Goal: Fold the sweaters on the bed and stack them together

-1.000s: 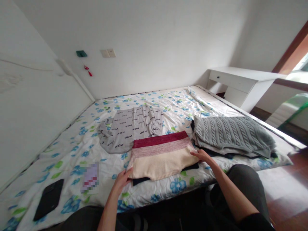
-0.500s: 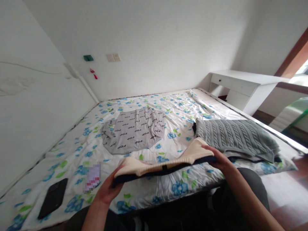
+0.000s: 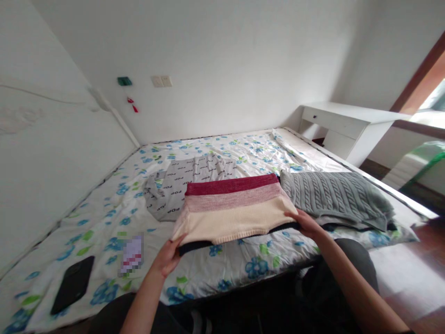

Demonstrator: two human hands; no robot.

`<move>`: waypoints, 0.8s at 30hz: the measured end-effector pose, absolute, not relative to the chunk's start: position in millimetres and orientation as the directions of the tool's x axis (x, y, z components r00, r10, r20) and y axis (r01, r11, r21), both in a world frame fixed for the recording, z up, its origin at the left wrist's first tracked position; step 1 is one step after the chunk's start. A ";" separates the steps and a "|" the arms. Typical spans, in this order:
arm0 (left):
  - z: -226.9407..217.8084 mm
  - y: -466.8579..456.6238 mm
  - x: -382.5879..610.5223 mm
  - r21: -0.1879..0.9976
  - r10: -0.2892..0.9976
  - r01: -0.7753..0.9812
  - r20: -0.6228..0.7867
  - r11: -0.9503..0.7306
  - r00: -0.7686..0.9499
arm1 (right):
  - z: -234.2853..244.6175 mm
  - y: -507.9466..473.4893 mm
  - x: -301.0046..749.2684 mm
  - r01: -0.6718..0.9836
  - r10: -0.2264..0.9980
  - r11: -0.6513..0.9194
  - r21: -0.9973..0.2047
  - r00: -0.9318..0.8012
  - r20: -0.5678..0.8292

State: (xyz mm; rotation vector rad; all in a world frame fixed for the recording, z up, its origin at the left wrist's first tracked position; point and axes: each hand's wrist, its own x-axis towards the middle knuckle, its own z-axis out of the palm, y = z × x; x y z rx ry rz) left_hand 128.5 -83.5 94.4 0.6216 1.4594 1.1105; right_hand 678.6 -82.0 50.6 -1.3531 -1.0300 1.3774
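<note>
A knitted sweater [image 3: 236, 211] with burgundy, pink and cream bands stretches between my hands above the front of the bed. My left hand [image 3: 168, 257] is closed on its near left corner. At the near right corner my right hand [image 3: 306, 223] grips it, fingers on the cream band. Dark fabric shows along its near edge. Behind it lies a grey garment [image 3: 174, 190] printed with "POP", partly covered by the sweater. Just right of the sweater is a folded grey cable-knit sweater [image 3: 337, 197] with dark cloth under it.
A black phone [image 3: 73, 284] and a blurred, pixelated packet [image 3: 132, 255] lie on the flowered bedsheet [image 3: 104, 241] at the left. Beyond the bed's right edge stands a white desk [image 3: 347, 120]. Walls border the bed at the back and left.
The striped sweater, seen nearly edge-on before, is now spread out flatter and away from me, showing its pink and burgundy bands. It now covers part of the printed garment. Both hands kept their grip.
</note>
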 end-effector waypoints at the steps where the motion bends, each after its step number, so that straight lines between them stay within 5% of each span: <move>1: 73.0 -94.4 125.0 0.882 0.867 -0.130 -0.470 0.453 -0.168 | 34.2 -87.9 682.9 0.033 0.960 -0.281 -0.959 0.024 -0.280; 4: 20.3 -113.9 107.3 0.847 0.891 0.275 -0.434 0.454 -0.134 | -3.4 -96.8 697.9 0.517 0.942 -0.332 -0.789 0.147 -0.300; 8: -9.6 -98.8 88.6 0.641 0.981 0.745 -0.086 0.187 -0.172 | -15.8 -86.3 694.7 0.837 0.982 -0.182 -0.516 0.178 -0.058; 12: -14.0 -65.0 120.4 0.453 0.990 0.890 0.138 -0.047 -0.018 | -8.4 -67.0 632.9 0.905 0.988 0.023 -0.424 0.046 0.151; 15: -12.2 -41.9 184.2 0.351 0.966 0.909 0.208 -0.223 0.157 | -3.0 -47.8 561.4 0.881 0.976 0.197 -0.429 -0.136 0.169; 20: -10.6 -11.0 279.0 0.241 0.954 0.924 0.116 -0.296 0.275 | -3.6 -8.4 475.0 0.850 0.961 0.270 -0.452 -0.267 0.073; 24: -25.4 1.5 262.5 0.174 0.970 0.954 0.050 -0.244 0.239 | -31.4 1.0 495.2 0.861 0.955 0.267 -0.433 -0.296 -0.001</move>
